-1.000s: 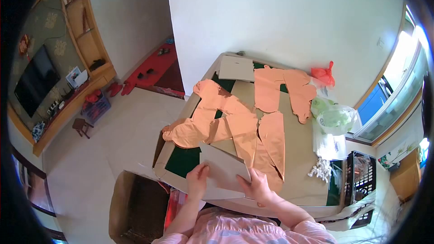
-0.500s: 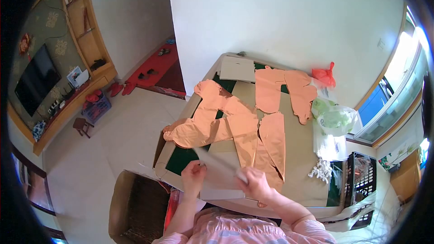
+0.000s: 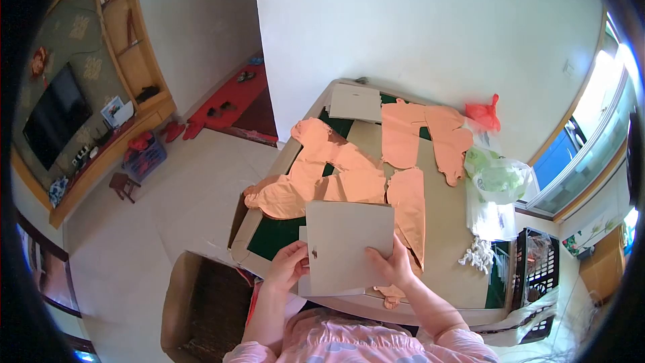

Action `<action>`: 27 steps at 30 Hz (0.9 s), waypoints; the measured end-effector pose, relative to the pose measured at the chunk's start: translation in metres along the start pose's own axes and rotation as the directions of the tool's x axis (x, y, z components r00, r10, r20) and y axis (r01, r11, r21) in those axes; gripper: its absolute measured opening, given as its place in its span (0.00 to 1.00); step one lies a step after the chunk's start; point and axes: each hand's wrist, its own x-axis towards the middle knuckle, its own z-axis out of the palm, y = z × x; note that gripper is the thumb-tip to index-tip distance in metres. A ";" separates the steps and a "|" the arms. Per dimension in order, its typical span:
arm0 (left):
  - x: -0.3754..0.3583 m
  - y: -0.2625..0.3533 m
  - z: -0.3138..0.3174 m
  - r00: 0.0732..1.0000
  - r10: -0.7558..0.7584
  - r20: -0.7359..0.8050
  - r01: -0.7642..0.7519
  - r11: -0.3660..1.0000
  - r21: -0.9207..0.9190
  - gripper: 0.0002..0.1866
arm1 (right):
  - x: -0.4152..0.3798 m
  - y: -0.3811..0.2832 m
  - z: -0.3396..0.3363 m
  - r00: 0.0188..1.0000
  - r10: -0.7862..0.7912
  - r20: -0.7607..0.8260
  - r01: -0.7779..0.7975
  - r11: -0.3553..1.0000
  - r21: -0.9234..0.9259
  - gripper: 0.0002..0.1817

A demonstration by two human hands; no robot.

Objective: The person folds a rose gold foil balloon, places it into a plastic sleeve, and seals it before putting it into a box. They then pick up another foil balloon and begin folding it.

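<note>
Head view, left to right: I see a black television (image 3: 57,117) at the left of the frame, then an open cardboard box (image 3: 211,309) at the lower left. My left hand (image 3: 287,265) has its fingers curled in, closed on the left edge of a gray cardboard sheet (image 3: 351,245) at the lower middle. A second pale sheet (image 3: 303,286) shows partly beneath it. Copper-colored foil pieces (image 3: 342,181) lie on the table (image 3: 447,242) above it in the frame. My right hand (image 3: 395,262) grips the sheet's right side, thumb across its face; I cannot tell how the hidden fingers bend. Toward the right are a clear plastic bag (image 3: 500,178) and a black basket (image 3: 537,259).
</note>
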 end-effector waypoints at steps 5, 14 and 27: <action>0.017 -0.017 -0.016 0.997 0.063 0.042 -0.057 0.989 -0.136 0.05 | 0.001 0.004 0.001 1.000 0.006 -0.030 -0.002 0.991 0.130 0.20; 0.029 -0.017 -0.004 0.992 0.001 -0.128 -0.006 0.999 -0.039 0.10 | -0.001 0.008 -0.004 0.998 -0.019 0.058 0.013 0.993 0.114 0.19; 0.019 -0.006 0.006 0.983 0.091 0.160 -0.169 0.792 0.586 0.08 | 0.009 0.015 -0.025 0.954 0.277 0.111 -0.298 0.857 0.421 0.23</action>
